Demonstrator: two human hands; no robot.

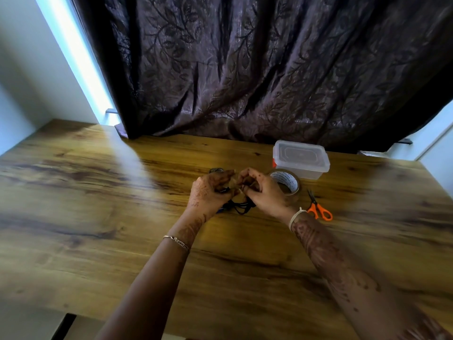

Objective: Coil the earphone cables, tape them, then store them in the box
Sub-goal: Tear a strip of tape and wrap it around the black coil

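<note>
Earphones (pixel 239 206) hang coiled between my hands above the desk (pixel 122 217), bundle just under my fingers. Left hand (pixel 209 192) pinches the coil; right hand (pixel 263 192) pinches what looks like tape. Box (pixel 301 159) sits lidded, nearer my right.

left hand (pixel 210 190) and right hand (pixel 261 190) covered most of the black earphone cable (pixel 241 207); grip unreadable. tape roll (pixel 288 184) half hidden at the right hand's 3 o'clock. second cable bundle (pixel 216 170) barely visible at 12 o'clock of the left hand.
</note>
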